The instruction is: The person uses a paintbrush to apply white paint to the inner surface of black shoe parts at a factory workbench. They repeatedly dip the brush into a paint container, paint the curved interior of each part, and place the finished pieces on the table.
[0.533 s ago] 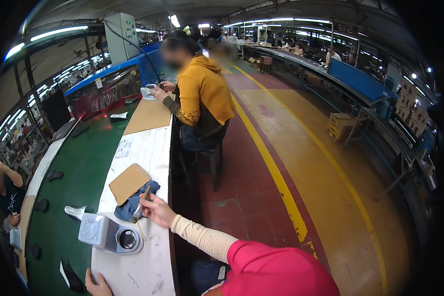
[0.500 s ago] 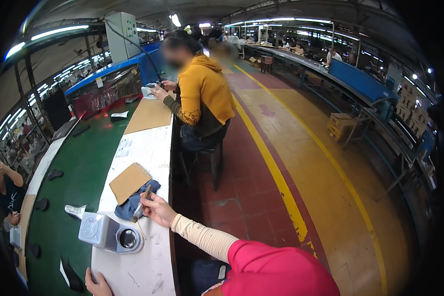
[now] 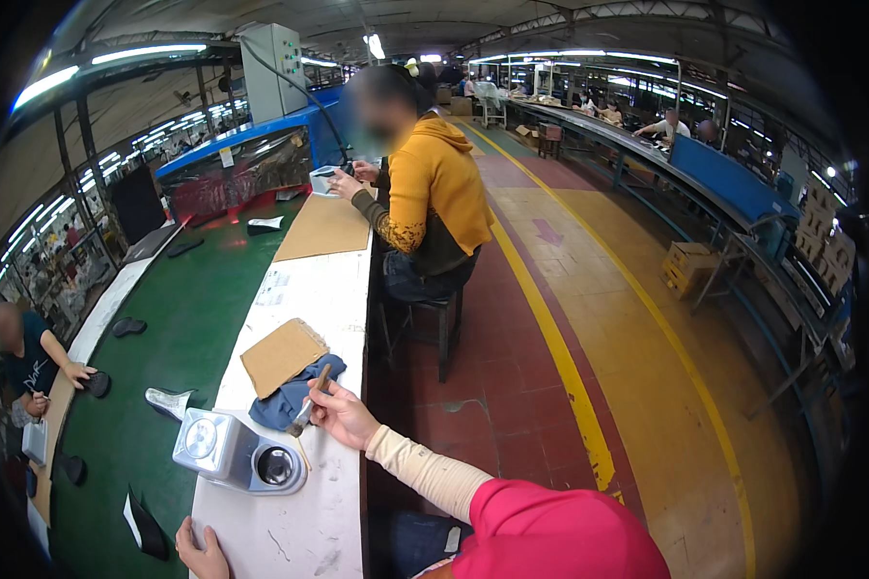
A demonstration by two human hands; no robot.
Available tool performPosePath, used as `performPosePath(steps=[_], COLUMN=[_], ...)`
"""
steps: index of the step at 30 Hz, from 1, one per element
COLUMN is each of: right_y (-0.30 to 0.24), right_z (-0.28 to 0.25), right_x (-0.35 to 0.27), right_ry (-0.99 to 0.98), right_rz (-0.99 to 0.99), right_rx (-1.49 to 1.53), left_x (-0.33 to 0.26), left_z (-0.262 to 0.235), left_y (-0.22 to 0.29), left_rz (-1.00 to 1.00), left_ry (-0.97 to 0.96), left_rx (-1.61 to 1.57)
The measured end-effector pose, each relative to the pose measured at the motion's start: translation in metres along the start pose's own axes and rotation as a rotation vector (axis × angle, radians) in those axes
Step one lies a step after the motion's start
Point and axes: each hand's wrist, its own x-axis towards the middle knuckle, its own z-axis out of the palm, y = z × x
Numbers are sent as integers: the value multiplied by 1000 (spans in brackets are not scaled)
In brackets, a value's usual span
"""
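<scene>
My right hand (image 3: 346, 415) is closed around the handle of a flat brush (image 3: 311, 403), its bristles pointing down over the white tabletop (image 3: 304, 526). Just below the brush stands a translucent plastic container (image 3: 208, 439) with a round cup opening (image 3: 277, 466) holding something dark. My left hand (image 3: 201, 554) lies at the table's left edge near the bottom, fingers apart and holding nothing visible; part of it is cut off. Behind the brush are a crumpled blue cloth (image 3: 290, 398) and a brown cardboard piece (image 3: 282, 357).
Along the left runs a green conveyor belt (image 3: 212, 318) carrying a white shoe piece (image 3: 169, 402), a black-and-white piece (image 3: 143, 524) and several dark soles. A co-worker in a yellow hoodie (image 3: 439, 179) sits ahead; another person (image 3: 34, 362) is across the belt.
The view has shifted, so the scene sits further right. The person across the belt has lowered a raised hand onto a dark sole. My right hand still holds the brush over the table.
</scene>
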Motion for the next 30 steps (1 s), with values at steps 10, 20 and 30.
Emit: performPosePath(steps=[10,20,30], right_y=[0,-1,-2], right_z=[-2,0,1], right_x=[1,-1,-2], right_ry=[-13,1,-15], right_rz=[4,8,24], right_rx=[18,14,19], left_x=[-2,-4,-5], left_z=[-2,-4,-3], left_y=[4,6,15], left_rz=[-19,-12,19], left_ry=[24,50,92], left_rx=[16,-2,-18])
